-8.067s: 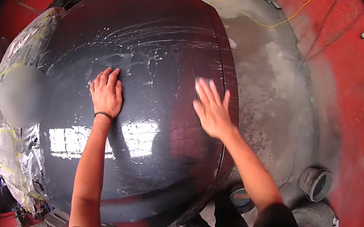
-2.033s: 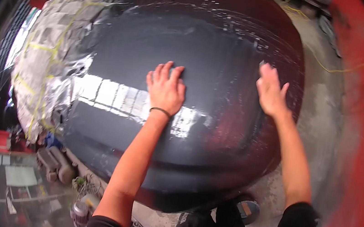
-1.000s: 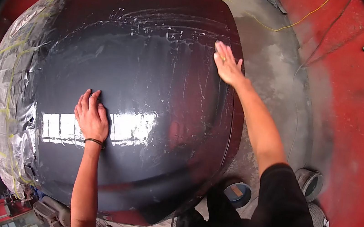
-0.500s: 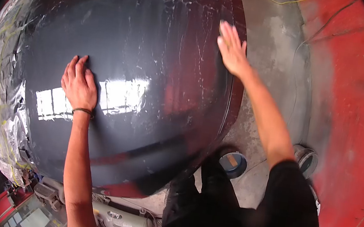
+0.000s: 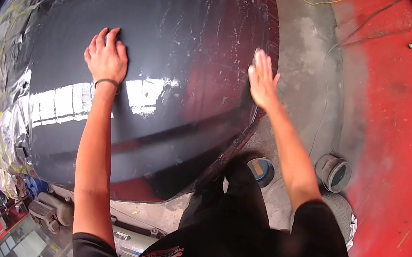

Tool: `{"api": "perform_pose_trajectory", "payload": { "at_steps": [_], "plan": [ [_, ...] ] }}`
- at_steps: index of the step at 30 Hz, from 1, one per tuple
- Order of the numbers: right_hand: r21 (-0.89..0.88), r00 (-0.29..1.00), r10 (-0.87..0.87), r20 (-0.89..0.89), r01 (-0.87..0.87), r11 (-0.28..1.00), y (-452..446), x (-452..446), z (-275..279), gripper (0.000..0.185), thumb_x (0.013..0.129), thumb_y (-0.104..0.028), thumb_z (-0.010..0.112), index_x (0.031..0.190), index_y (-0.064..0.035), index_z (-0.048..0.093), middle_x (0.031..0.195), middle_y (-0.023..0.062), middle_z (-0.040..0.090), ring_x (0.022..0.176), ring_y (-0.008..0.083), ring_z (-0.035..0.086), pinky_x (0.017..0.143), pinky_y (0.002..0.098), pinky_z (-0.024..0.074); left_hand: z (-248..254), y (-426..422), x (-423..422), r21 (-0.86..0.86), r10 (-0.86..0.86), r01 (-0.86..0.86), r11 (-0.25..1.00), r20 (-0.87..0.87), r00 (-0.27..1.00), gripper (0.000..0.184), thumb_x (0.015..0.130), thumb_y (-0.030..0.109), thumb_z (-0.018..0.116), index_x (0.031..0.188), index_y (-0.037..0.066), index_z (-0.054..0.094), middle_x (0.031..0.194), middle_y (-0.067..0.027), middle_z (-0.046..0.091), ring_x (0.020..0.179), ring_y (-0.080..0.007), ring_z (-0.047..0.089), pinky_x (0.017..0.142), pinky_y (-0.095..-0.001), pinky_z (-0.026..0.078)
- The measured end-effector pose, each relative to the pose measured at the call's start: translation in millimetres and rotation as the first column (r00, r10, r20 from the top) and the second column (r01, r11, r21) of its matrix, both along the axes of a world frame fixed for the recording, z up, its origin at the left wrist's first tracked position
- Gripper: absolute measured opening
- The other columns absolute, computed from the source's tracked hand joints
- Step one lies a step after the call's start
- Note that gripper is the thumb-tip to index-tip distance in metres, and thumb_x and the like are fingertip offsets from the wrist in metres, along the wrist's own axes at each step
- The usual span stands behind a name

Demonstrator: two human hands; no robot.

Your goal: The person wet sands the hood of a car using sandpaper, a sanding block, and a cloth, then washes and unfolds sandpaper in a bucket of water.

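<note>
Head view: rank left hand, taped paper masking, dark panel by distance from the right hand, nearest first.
1. Dark panel: directly beneath the right hand.
2. Left hand: on the panel, to the left.
3. Taped paper masking: far left, beyond the left hand.

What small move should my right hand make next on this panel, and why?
Perhaps sweep the right hand slightly left over the dark panel: it is near the panel's right edge, and whitish streaks mark the surface to its left.
</note>
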State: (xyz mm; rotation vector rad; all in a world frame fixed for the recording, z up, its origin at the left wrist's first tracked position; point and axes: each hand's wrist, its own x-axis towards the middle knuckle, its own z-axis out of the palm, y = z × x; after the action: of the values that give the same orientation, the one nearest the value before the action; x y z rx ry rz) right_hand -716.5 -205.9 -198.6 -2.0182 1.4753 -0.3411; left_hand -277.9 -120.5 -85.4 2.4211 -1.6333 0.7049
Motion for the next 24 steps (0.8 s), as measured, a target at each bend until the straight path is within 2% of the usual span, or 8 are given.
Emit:
{"api": "perform_pose_trajectory", "payload": {
  "at_steps": [6,11,12,16,18,22,23,24],
  "plan": [
    [-0.148,0.994,-0.085,0.074,0.096,0.984,91.0,5.9,-2.1,0.062,0.119,-0.044,0.034,0.175,-0.0196,0.027,0.183,0.0052,0.021,0.169,0.0348,0.016,0.129,0.0746,0.0071,0.9,-0.5,-0.5,-0.001,0.025,-0.025,1.000,0.014,1.000,0.040,0.106,0.033,0.054,0.144,0.030,0.066,0.155,-0.0050,0.062,0.147,-0.0302,0.053,0.124,-0.0552,0.035],
    [-0.049,0.989,0.148,0.007,-0.148,0.988,206.4,72.9,79.4,0.066,0.108,-0.028,0.060,0.170,-0.0144,0.040,0.180,0.0101,0.027,0.167,0.0408,0.018,0.128,0.0766,0.0063,0.7,-0.9,-1.6,-0.018,0.024,-0.024,1.000,0.004,1.000,0.039,0.106,0.032,0.054,0.142,0.028,0.067,0.154,-0.0054,0.063,0.147,-0.0310,0.053,0.124,-0.0573,0.035],
    [-0.135,0.973,0.216,0.084,-0.204,0.970,222.7,91.7,78.2,0.064,0.109,-0.031,0.058,0.169,-0.0162,0.041,0.180,0.0049,0.030,0.167,0.0368,0.021,0.128,0.0775,0.0064,-1.3,-0.1,-2.7,-0.022,0.024,-0.024,0.999,0.001,1.000,0.039,0.105,0.032,0.053,0.142,0.029,0.067,0.154,-0.0054,0.062,0.147,-0.0311,0.053,0.124,-0.0574,0.035],
    [-0.138,0.926,0.361,-0.108,-0.374,0.917,193.6,64.9,82.5,0.058,0.113,-0.032,0.049,0.170,-0.0250,0.040,0.179,-0.0042,0.033,0.167,0.0254,0.025,0.128,0.0786,0.0052,-0.8,-2.7,3.4,-0.028,-0.007,0.006,1.000,-0.039,0.999,0.040,0.104,0.032,0.055,0.141,0.027,0.067,0.156,-0.0070,0.060,0.148,-0.0323,0.051,0.123,-0.0633,0.033],
    [-0.165,0.956,0.275,-0.101,-0.289,0.943,164.3,43.3,66.5,0.057,0.115,-0.033,0.044,0.171,-0.0255,0.038,0.180,-0.0038,0.031,0.168,0.0247,0.022,0.128,0.0781,0.0054,-2.1,-1.7,1.7,-0.031,0.000,-0.001,1.000,-0.036,0.999,0.039,0.104,0.032,0.055,0.141,0.027,0.068,0.156,-0.0069,0.060,0.147,-0.0322,0.052,0.123,-0.0633,0.034],
    [-0.148,0.998,0.063,-0.013,-0.064,0.987,188.7,79.9,61.7,0.061,0.116,-0.039,0.042,0.173,-0.0184,0.034,0.181,0.0040,0.026,0.168,0.0356,0.018,0.129,0.0761,0.0048,-2.3,-0.8,2.0,-0.054,-0.008,0.006,0.998,-0.035,0.999,0.039,0.104,0.031,0.056,0.140,0.026,0.069,0.155,-0.0068,0.060,0.147,-0.0309,0.052,0.123,-0.0634,0.034],
    [-0.122,0.985,0.170,-0.039,-0.173,0.977,199.6,84.4,68.9,0.064,0.115,-0.042,0.043,0.173,-0.0171,0.032,0.182,0.0075,0.025,0.167,0.0405,0.017,0.129,0.0762,0.0046,-3.4,-0.9,3.6,-0.062,-0.020,0.018,0.998,-0.034,0.999,0.039,0.104,0.031,0.056,0.140,0.026,0.069,0.154,-0.0075,0.061,0.147,-0.0311,0.052,0.123,-0.0635,0.034],
    [-0.165,0.977,0.200,0.075,-0.185,0.969,211.1,85.5,71.7,0.062,0.115,-0.038,0.045,0.173,-0.0195,0.034,0.181,0.0051,0.027,0.168,0.0361,0.019,0.129,0.0756,0.0049,-2.0,-1.5,3.5,-0.048,-0.013,0.012,0.999,-0.029,0.999,0.039,0.105,0.032,0.055,0.141,0.027,0.068,0.154,-0.0065,0.062,0.147,-0.0310,0.053,0.123,-0.0621,0.034]
  ]
}}
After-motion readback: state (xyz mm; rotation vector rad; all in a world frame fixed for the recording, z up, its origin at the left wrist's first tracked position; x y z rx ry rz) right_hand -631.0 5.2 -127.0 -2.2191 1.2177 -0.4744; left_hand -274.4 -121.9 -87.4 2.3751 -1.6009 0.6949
